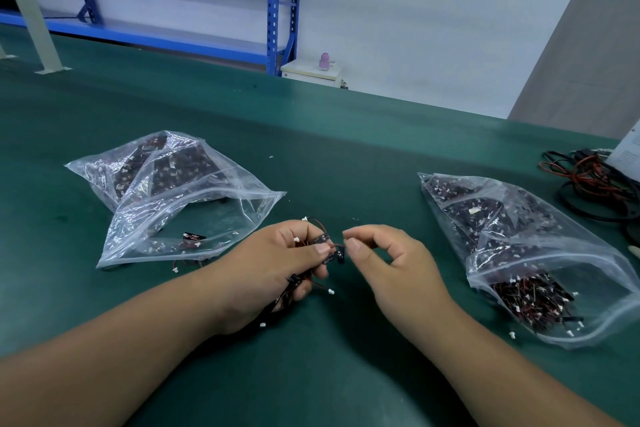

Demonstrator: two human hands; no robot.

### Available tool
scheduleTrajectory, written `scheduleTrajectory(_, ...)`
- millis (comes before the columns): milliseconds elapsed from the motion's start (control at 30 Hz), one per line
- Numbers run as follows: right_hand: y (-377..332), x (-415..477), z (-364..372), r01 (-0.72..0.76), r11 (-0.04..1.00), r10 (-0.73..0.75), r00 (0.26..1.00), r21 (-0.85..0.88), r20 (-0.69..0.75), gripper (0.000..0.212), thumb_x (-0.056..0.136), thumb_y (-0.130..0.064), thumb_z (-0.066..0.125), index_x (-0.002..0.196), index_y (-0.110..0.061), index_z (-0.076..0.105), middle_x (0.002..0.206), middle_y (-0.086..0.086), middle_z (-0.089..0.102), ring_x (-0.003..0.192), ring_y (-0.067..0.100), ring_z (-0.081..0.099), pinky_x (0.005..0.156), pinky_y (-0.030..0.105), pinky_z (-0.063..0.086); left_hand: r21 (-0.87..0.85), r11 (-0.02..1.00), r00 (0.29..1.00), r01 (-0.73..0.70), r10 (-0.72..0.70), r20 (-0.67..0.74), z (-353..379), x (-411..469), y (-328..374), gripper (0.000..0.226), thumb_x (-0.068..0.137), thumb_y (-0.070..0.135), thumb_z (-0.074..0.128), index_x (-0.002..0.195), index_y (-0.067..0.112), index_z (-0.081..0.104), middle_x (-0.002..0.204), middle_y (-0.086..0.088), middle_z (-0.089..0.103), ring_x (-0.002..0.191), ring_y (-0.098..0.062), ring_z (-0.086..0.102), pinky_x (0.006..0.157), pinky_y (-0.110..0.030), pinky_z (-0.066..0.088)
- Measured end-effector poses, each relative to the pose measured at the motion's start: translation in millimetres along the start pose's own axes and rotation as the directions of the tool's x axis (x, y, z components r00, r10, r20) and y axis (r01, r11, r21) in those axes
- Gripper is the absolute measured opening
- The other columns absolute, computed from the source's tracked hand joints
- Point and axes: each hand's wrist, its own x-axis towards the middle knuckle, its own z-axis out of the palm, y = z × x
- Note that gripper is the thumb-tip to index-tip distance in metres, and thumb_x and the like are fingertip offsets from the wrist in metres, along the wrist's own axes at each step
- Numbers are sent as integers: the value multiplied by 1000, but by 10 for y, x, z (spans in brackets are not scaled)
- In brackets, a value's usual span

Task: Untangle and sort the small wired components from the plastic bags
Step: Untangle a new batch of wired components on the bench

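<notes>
left grip point(277, 263): bare, nails short | right grip point(391, 263): bare, nails short | forearms point(121, 357): bare

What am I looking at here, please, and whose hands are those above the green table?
This is no machine: a person wears a camera on the head, so the single picture looks down at their own two bare hands over a green table. The left hand grips a tangled clump of wired components, small black parts with red wires and white plugs. The right hand pinches one strand at the clump's edge, seemingly to free it. Two clear plastic bags overlap at the left; a third bag, well filled, lies at the right. Loose cables sit at the far right.
</notes>
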Motion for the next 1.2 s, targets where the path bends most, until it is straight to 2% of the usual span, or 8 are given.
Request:
scheduleTrajectory(133, -21, -31, 20, 111, 990, -106, 993, -91, 54, 18, 89, -33, 59, 79, -27, 73, 83, -22, 69, 89, 7, 61, 85, 29, 45, 36, 999, 999, -16, 15, 29, 29, -34, 22, 9, 98, 17, 57, 96, 8, 59, 66, 1, 65, 38, -7, 43, 34, -13, 28)
scheduleTrajectory(333, -9, -34, -3, 75, 997, -76, 997, -25, -20, 25, 91, -15, 61, 66, -18, 60, 61, -16, 55, 63, 3, 50, 58, 13, 36, 62, 998, 1000, -24, 24, 4, 34, -26, 15, 8, 99, 13, 55, 98, 7, 60, 73, 3, 70, 40, -7, 44, 34, -14, 29)
scheduleTrajectory(467, -33, -15, -25, 29, 997, -25, 998, 75, -63, 24, 84, -25, 55, 64, -11, 57, 51, -10, 43, 51, 3, 39, 48, 14, 31, 49, 999, 999, -21, 22, -32, 20, -16, 9, 7, 100, 13, 54, 97, 8, 59, 79, 0, 71, 42, -9, 44, 34, -14, 29)
scheduleTrajectory(567, -50, -20, -25, 38, 991, -36, 999, 131, -18, 22, 86, -31, 56, 71, -17, 64, 67, 2, 60, 63, 11, 52, 59, 18, 41, 39, 999, 1000, -22, 23, -12, 21, -21, 18, 9, 101, 13, 52, 97, 7, 57, 67, 2, 68, 38, -6, 42, 33, -13, 28)
scheduleTrajectory(700, -56, -54, 35, 82, 995, -87, 991, 50, 101, 9, 83, -32, 63, 84, -41, 66, 88, -18, 67, 83, 4, 60, 74, 13, 44, 23, 999, 999, -33, 32, 14, 12, -14, 14, 11, 100, 13, 52, 94, 7, 59, 63, 3, 64, 36, -6, 41, 33, -13, 28)
scheduleTrajectory(833, -30, -54, 21, 80, 996, -84, 992, 40, 94, 9, 83, -28, 61, 76, -27, 66, 73, -10, 64, 70, 2, 56, 64, 12, 42, -29, 999, 999, -23, 22, -37, -12, 20, -26, 13, 99, 15, 54, 97, 11, 66, 78, -3, 67, 43, -10, 44, 34, -15, 27)
scheduleTrajectory(1033, 58, 17, -42, -43, 998, 49, 991, 50, -126, 13, 82, -24, 62, 69, -23, 64, 64, -4, 58, 58, 0, 48, 54, 13, 38, -388, 921, 988, 37, -92, -123, -119, 98, -7, 16, 100, 20, 52, 103, 12, 65, 68, 0, 57, 43, -8, 37, 35, -13, 22)
scheduleTrajectory(1200, 146, 69, -67, -106, 987, 93, 990, -123, -108, 15, 88, -33, 67, 80, -45, 71, 88, -27, 62, 85, 1, 59, 88, 36, 46, -335, 942, 994, 20, -55, -95, -107, 73, -14, 24, 99, 30, 53, 100, 14, 70, 67, 0, 55, 44, -8, 37, 35, -14, 23)
